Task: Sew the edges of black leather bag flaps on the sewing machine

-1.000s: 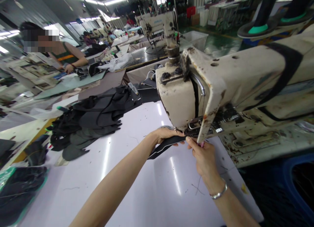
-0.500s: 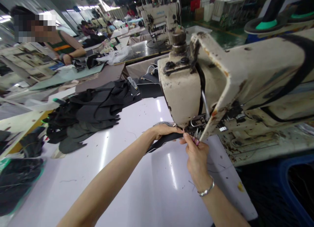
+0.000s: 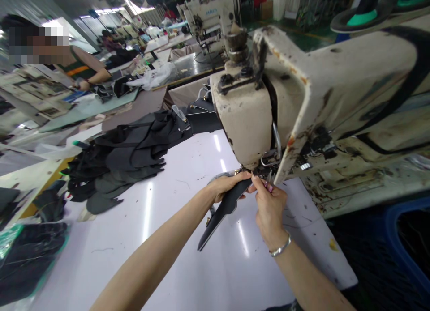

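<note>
Hands (image 3: 271, 208) x2, 1 blk pc (image 3: 230, 203)

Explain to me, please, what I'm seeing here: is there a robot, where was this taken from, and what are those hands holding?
There is no robot here, just a person working with bare hands. The camera is worn on the person's head, looking forward and down, so both arms reach in from below. The big cream-coloured, worn machine is a sewing machine. Beneath its head, the left hand holds a dark piece with a pale edge. The right hand, close beside it, grips a small pink-handled tool, apparently snips. On the shiny white tabletop lie a heap of dark pieces and stray bits of thread.
</note>
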Demonstrator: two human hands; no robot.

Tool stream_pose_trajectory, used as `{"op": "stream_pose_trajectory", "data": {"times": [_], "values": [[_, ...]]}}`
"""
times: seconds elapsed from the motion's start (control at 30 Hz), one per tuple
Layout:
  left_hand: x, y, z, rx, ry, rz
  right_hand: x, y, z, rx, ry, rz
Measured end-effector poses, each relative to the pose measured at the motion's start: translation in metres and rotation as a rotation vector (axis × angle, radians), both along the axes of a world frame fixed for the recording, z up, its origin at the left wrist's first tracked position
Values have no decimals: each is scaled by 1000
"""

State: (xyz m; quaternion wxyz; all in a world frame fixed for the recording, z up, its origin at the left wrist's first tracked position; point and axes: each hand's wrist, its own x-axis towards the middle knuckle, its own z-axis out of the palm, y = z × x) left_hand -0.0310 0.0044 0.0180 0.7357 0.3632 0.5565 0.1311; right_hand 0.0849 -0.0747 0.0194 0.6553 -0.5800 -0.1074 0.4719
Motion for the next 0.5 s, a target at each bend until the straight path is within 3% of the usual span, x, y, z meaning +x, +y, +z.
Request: {"op": "stream_pose_trajectory", "data": {"times": [0.13, 0.27, 0.5], "values": [[8, -29, -1, -73, -5, 126, 4, -3, -6, 27, 18, 11], [28, -58, 0, -134, -37, 340, 13, -7, -11, 10, 7, 54], [69, -86, 12, -170, -246, 672, 37, -10, 1, -44, 62, 183]]}}
